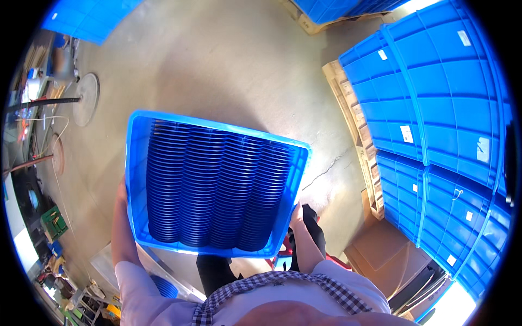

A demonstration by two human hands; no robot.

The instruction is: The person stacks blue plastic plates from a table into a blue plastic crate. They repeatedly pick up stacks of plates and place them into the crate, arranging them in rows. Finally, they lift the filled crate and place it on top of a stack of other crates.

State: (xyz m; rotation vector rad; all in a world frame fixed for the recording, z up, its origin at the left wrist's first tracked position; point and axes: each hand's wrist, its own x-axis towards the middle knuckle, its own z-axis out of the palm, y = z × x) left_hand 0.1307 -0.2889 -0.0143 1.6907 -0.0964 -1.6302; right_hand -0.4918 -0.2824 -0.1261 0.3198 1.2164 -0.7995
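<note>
A blue plastic bin (294, 179) hangs in front of my body above the floor, slightly turned, with both my hands at its sides. Several rows of dark blue ribbed, disc-like pieces (217, 185) fill it, packed closely together. On the bin's left side, my left hand (123, 190) grips the wall; its fingers are mostly hidden behind the bin. My right hand (297, 213) closes on the lower right side, its fingertips also out of sight.
Large blue crates (451, 98) stand stacked on wooden pallets (353, 119) along the right, with cardboard (386, 255) below them. Round stand bases (87, 99) and a cluttered bench with cables line the left. Another blue crate (92, 19) is at the far left. A crack crosses the concrete floor (190, 60).
</note>
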